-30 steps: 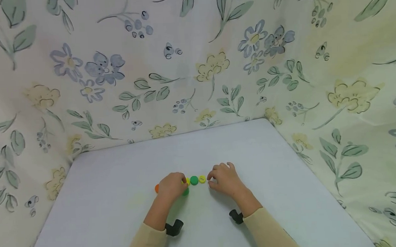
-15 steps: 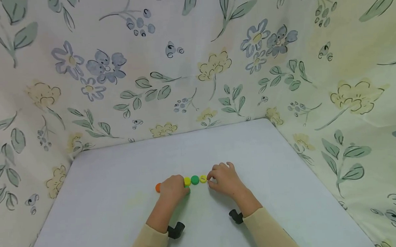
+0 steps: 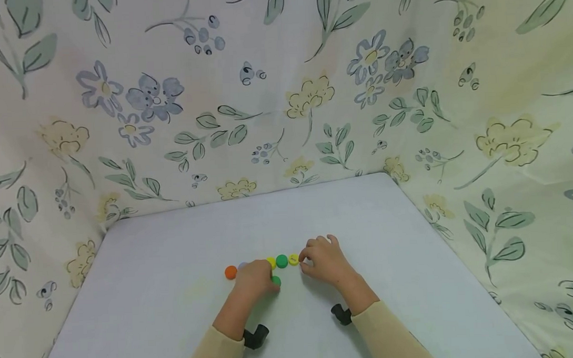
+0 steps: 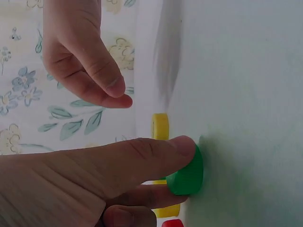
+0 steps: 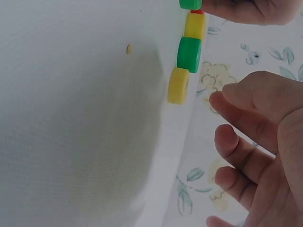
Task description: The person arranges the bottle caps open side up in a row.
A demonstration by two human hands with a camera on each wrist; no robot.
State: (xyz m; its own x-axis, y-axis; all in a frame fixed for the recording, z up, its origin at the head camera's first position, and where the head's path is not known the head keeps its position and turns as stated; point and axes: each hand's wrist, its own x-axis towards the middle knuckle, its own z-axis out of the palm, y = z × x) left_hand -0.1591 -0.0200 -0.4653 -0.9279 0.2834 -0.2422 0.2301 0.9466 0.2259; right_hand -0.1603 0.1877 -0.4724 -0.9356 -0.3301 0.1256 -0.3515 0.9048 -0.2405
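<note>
My left hand [image 3: 254,279] pinches a green bottle cap [image 4: 187,175] between thumb and finger, low over the white table on the near side of a row of caps. In that row the head view shows an orange cap [image 3: 230,272], part of a lilac cap [image 3: 242,265], a yellow cap [image 3: 271,261], another green cap [image 3: 282,261] and a yellow cap [image 3: 293,259] at the right end. The left hand hides the row's middle. Just right of the end cap, my right hand [image 3: 324,259] hovers with loosely bent fingers, holding nothing.
Part of a red cap [image 4: 173,222] shows at the bottom of the left wrist view. A tiny yellowish speck [image 5: 129,48] lies on the white tabletop [image 3: 344,214]. Floral cloth [image 3: 264,95] hangs behind and beside the table.
My left hand has moved right and a little nearer to me with the green cap in its pinch, uncovering the orange cap and part of the lilac one. The right hand stays put.
</note>
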